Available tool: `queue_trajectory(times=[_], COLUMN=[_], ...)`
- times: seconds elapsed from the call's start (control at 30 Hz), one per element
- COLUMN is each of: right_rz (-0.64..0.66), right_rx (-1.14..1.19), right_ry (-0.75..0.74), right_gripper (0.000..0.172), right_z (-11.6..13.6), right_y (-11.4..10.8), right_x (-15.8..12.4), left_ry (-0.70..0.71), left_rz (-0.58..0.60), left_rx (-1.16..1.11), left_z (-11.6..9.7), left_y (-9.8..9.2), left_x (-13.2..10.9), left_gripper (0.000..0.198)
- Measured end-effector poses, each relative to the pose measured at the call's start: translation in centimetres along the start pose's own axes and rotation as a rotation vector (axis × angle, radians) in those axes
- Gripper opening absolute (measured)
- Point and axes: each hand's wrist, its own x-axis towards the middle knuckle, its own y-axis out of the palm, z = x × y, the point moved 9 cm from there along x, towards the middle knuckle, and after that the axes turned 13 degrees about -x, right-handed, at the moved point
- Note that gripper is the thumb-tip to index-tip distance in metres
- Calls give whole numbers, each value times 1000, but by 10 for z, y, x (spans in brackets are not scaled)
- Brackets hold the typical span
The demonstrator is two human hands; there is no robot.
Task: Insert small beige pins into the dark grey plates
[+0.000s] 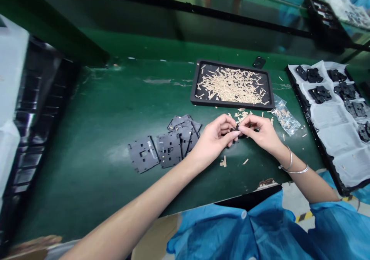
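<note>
Watching remotely through the head camera, I have the left hand (pixel 214 136) and right hand (pixel 261 134) meeting over the green table (pixel 101 144), fingertips nearly touching, both in a narrow pinch on what looks like a dark part (pixel 237 128). Fingers cover most of it, so I can't tell its shape or whether a pale strip is on it. It sits between the fingertips, just in front of the black tray (pixel 231 105) heaped with strips (pixel 231 82). Dark plates (pixel 143 156) lie overlapping beside the left forearm; a clear bag (pixel 286 117) is near the right hand, and a lined tray (pixel 329 163) with dark pieces (pixel 320 94) is farther right. Step in hand looks like fine fingertip work on that part. To do it well, I'd brace with the left and make small adjustments with the right thumb and index, pressing lightly since it's probably thin and could slip. I'd turn it so the work surface shows past the fingers, and stay clear of the loose strips (pixel 241 115), which could probably stick or scatter.
</note>
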Motion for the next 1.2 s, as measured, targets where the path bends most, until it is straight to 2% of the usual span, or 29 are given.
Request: queue_trajectory(times=[0.13,0.27,0.37,0.47,0.57,0.7,0.9,1.07,1.2], right_rz=[-4,-101,-110,-70,35,121,-103,-30,51], right_rx=[-14,-39,-30,51,181,160,-93,90,274], right_ry=[6,-3,-9,19,38,9,-41,1,43], right_gripper=[23,18,15,23,33,30,10,15,27], right_z=[4,6,7,5,4,8,14,9,7], right_y=[2,-4,-5,-3,7,16,-3,0,6], right_x=[-3,-5,-5,-4,-3,-6,-8,-4,-2], left_ry=[38,82,79,74,75,107,77,30,73], left_rz=[-33,-28,-1,17,32,5,-39,21,-9], left_rx=[61,181,247,274,269,211,212,205,211], left_z=[-6,-11,-11,-12,-14,-18,-13,-9,-14], left_y=[-3,-4,-2,2,5,4,-4,4,4], left_x=[-2,-4,-7,-9,-11,-11,-10,-11,-11], left_gripper=[13,11,14,18,17,11,16,19,11])
